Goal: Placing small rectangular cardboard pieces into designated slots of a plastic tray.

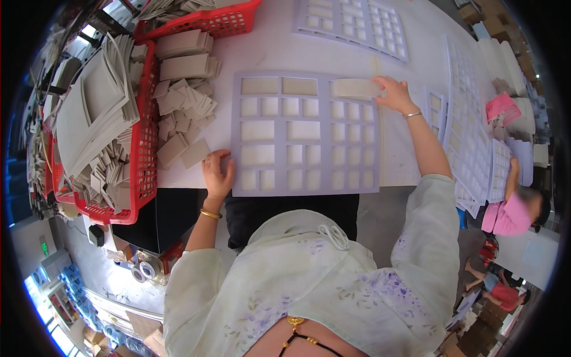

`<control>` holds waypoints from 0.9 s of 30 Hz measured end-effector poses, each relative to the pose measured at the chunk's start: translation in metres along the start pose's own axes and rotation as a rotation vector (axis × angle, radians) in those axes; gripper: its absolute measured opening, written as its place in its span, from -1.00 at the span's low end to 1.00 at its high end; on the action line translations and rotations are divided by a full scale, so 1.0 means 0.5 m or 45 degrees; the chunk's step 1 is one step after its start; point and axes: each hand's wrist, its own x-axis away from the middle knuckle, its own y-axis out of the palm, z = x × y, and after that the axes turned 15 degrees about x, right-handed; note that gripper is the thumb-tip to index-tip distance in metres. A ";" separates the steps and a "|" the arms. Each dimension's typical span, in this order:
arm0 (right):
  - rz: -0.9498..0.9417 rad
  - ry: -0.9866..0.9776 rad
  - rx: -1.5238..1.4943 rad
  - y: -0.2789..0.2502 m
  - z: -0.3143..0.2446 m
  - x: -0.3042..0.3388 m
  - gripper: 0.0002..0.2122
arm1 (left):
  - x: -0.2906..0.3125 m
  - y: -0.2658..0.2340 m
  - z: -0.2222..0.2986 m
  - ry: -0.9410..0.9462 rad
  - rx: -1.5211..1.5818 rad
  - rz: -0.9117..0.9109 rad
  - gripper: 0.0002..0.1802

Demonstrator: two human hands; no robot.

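A pale lavender compartment tray [325,134] lies flat on the table in front of me, divided into rectangular cells of several sizes. At its upper right, a long off-white card strip [355,88] lies over the top right cell. My right hand [394,95] pinches the right end of this strip with thumb and fingers. Beside the tray's lower left edge rests my left hand [218,174], fingers loosely bent and apart, with nothing seen in it. A square grey card piece [194,153] is just beyond its fingertips.
Loose grey card pieces [185,98] are piled on the left, next to a red plastic basket [147,137] full of card. Another red basket [238,21] stands behind. More compartment trays lie at the back [354,27] and right [461,128]. A person in pink [505,215] works at far right.
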 end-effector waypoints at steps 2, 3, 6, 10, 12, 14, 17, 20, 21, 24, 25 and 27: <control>-0.023 -0.001 -0.079 0.000 0.006 0.004 -0.50 | 0.000 0.002 0.002 -0.005 -0.018 -0.006 -0.74; -0.001 -0.012 -0.085 -0.001 0.007 0.010 -0.49 | 0.000 0.003 0.003 -0.010 -0.028 -0.004 -0.74; 0.037 -0.023 -0.047 -0.012 0.028 0.023 -0.49 | 0.002 0.000 0.003 -0.013 -0.030 0.006 -0.75; 0.064 0.011 -0.051 -0.012 0.034 0.027 -0.50 | 0.000 0.001 0.002 -0.001 -0.063 0.002 -0.74; 0.067 -0.011 -0.089 -0.012 0.010 0.024 -0.51 | 0.000 0.002 0.006 0.000 -0.076 -0.001 -0.74; 0.076 -0.036 -0.135 -0.012 -0.013 0.016 -0.52 | -0.001 0.002 0.007 0.003 -0.098 -0.002 -0.74; -0.005 -0.043 -0.070 0.005 -0.029 0.003 -0.53 | 0.000 0.001 0.006 0.008 -0.104 -0.012 -0.74; -0.029 -0.061 -0.038 0.015 -0.037 -0.005 -0.51 | -0.001 0.003 0.007 0.012 -0.097 -0.017 -0.75; -0.032 -0.073 -0.011 0.016 -0.040 -0.007 -0.51 | -0.003 0.003 0.008 0.013 -0.099 -0.019 -0.75; -0.054 -0.077 0.035 0.014 -0.050 -0.013 -0.49 | -0.006 0.004 0.012 0.014 -0.106 -0.021 -0.75; -0.072 -0.066 0.058 0.013 -0.050 -0.012 -0.49 | -0.006 0.004 0.013 0.017 -0.107 -0.022 -0.75; -0.070 -0.031 -0.034 0.026 -0.048 -0.012 -0.51 | -0.007 0.004 0.013 0.022 -0.105 -0.021 -0.75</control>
